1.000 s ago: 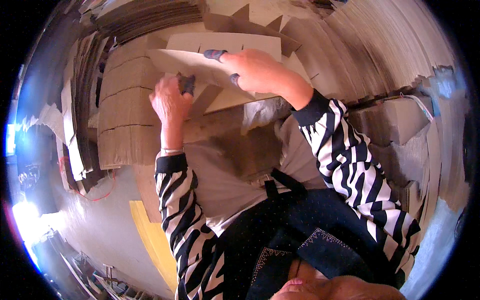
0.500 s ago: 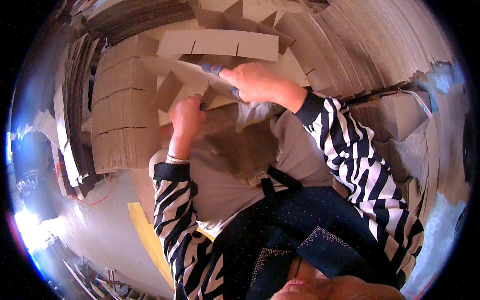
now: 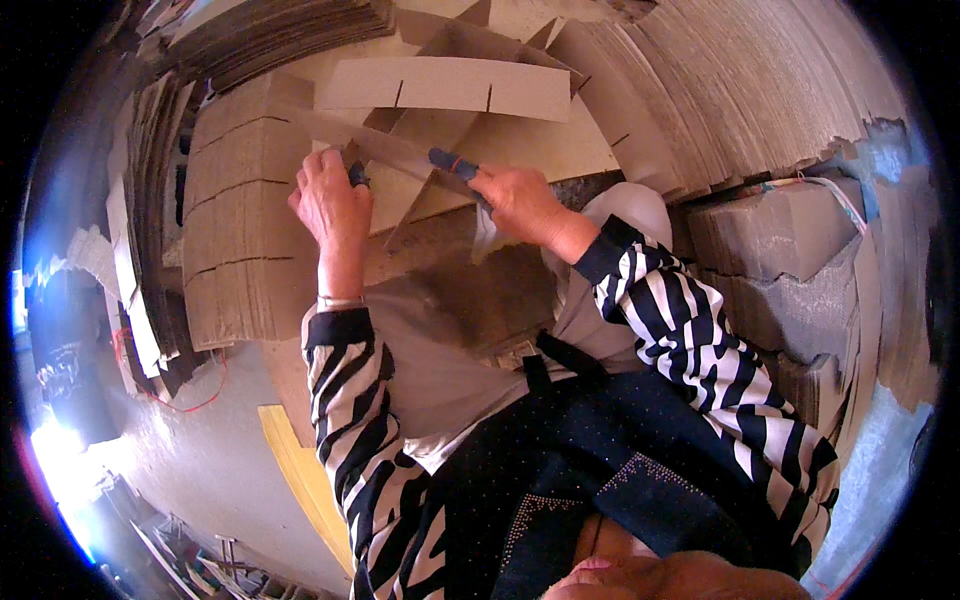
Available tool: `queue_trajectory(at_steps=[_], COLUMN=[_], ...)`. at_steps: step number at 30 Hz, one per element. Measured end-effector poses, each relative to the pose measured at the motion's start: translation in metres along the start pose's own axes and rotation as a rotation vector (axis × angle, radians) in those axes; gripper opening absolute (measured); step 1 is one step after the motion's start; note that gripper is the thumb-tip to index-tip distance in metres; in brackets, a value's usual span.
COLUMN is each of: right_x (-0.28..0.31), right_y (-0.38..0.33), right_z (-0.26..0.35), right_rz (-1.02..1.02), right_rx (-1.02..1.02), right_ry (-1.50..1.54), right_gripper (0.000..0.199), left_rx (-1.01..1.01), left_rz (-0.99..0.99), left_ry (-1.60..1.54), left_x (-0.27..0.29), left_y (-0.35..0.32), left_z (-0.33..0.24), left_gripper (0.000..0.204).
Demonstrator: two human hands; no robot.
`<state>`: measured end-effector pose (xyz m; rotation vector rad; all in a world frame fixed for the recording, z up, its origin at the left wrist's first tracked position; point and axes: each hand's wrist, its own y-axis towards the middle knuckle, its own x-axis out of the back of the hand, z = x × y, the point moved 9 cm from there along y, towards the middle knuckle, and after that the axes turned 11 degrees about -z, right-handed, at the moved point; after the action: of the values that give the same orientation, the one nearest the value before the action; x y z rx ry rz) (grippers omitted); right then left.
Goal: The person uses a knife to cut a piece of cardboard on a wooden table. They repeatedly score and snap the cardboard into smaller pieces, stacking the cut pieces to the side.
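one cardboard strip (image 3: 392,149), lengthwise down-rightward

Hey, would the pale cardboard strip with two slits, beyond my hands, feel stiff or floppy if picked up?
The cardboard strip would probably feel fairly stiff, since it shows no sag. It's likely light, looking thin. It may bend most easily at its slits, cut partway across.

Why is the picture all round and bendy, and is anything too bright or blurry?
Head view: the fisheye lens curves straight edges, like the tall cardboard stack at right, and the corners are black; head view: white glare washes out the lower left edge; head view: the cardboard strip near both hands looks smeared, perhaps motion blur, while the slotted strip beyond looks sharper.
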<state>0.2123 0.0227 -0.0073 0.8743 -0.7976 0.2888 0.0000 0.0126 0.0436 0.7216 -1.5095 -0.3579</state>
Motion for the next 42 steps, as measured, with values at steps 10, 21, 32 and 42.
queue_trajectory(at_steps=[10,21,32,42], right_x=[-0.004,-0.017,0.073,0.044], right_y=[-0.01,-0.014,0.092,0.132], right_z=[-0.017,-0.036,-0.102,-0.127], right_rz=[0.091,0.205,-0.122,-0.173], right_rx=[0.011,-0.061,-0.086,-0.165], right_ry=[-0.039,-0.095,-0.271,-0.153], right_gripper=[0.063,0.04,0.03,0.042], left_rx=[0.053,0.038,-0.105,0.249], left_rz=[0.315,0.296,0.171,0.452], left_ry=[0.035,0.095,0.069,0.159], left_x=[-0.057,-0.033,-0.047,-0.069], left_y=[-0.011,0.003,0.018,0.017], left_z=[0.016,-0.004,-0.045,0.006], left_gripper=[0.047,0.043,0.036,0.037])
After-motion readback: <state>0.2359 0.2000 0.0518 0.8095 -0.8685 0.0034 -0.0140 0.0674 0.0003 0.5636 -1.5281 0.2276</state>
